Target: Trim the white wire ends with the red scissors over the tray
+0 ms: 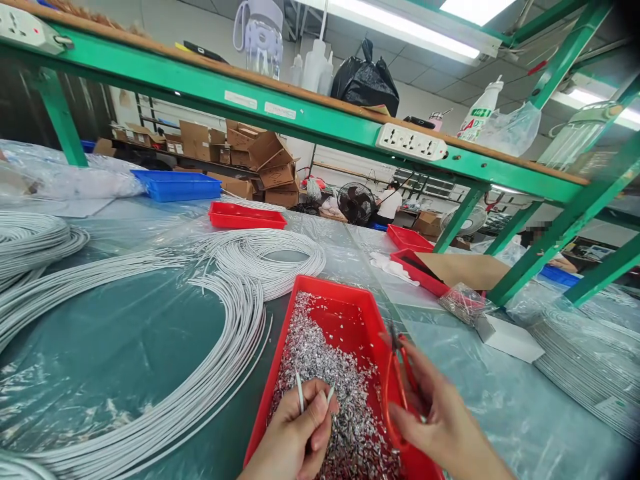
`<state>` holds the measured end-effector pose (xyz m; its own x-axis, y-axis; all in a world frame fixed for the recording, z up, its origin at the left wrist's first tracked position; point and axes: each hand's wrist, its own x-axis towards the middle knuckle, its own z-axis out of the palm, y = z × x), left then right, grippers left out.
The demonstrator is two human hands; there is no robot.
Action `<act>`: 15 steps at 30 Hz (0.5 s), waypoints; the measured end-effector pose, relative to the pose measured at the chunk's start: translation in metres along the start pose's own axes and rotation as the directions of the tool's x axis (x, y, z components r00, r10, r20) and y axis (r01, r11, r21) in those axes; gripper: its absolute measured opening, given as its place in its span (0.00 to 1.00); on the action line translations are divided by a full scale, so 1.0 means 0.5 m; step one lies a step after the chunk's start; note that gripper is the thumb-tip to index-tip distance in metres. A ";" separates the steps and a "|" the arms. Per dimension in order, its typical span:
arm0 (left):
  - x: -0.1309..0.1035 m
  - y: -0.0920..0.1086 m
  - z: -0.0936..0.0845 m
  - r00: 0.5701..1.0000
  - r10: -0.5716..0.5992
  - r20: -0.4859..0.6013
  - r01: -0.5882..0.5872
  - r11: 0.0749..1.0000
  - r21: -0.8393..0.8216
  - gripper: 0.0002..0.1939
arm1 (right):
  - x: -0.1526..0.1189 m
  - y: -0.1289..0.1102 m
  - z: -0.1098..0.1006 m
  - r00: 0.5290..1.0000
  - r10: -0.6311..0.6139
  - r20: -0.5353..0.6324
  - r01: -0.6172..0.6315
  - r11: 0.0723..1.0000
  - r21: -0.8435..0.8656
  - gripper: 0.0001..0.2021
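My left hand (307, 423) is closed around a white cable (299, 390), whose thin ends stick out above the thumb and fingers. My right hand (433, 407) grips red-handled scissors (393, 390), with the dark blades pointing up and away from me. Both hands are over a long red tray (340, 290). A heap of small shiny silver scraps (325, 353) covers much of its bottom. Left of the tray, a large coil of white cables (235, 333) lies on the table, its cut ends towards the back.
Another white cable coil (300, 257) lies behind the tray. Farther back are a small red tray (247, 217) and a blue tray (175, 187). A green shelf frame (320, 117) crosses above the table. On the right are a white box (507, 337) and more cable (585, 363).
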<state>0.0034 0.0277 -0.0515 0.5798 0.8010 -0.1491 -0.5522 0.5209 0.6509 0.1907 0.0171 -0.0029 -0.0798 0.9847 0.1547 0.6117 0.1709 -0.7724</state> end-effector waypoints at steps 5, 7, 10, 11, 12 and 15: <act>0.006 0.000 -0.009 0.998 -0.009 0.065 0.010 1.000 -0.015 0.30 | -0.025 -0.007 0.020 0.985 0.067 0.159 -0.055 0.996 -0.075 0.33; 0.003 0.000 -0.005 1.000 -0.001 0.021 0.001 0.999 0.034 0.30 | -0.027 -0.020 0.015 0.953 0.132 0.273 -0.087 0.982 -0.169 0.38; -0.005 -0.002 0.007 0.996 0.044 -0.076 -0.031 0.986 0.167 0.30 | -0.026 -0.051 -0.001 0.869 0.237 0.434 -0.094 0.941 -0.326 0.42; -0.008 -0.003 0.012 0.994 0.057 -0.093 -0.037 0.978 0.203 0.30 | -0.026 -0.061 -0.006 0.863 0.243 0.443 -0.084 0.934 -0.348 0.41; -0.010 -0.004 0.016 0.992 0.063 -0.111 -0.037 0.973 0.226 0.30 | -0.027 -0.070 -0.011 0.863 0.238 0.446 -0.076 0.933 -0.351 0.38; -0.016 -0.005 0.025 0.987 0.055 -0.153 -0.011 0.962 0.272 0.31 | -0.031 -0.080 -0.020 0.897 0.183 0.403 -0.034 0.936 -0.351 0.31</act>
<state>0.0076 0.0163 -0.0424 0.4502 0.8641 -0.2252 -0.3748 0.4118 0.8306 0.1753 -0.0051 0.0315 -0.2767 0.9275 -0.2513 0.8513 0.1152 -0.5119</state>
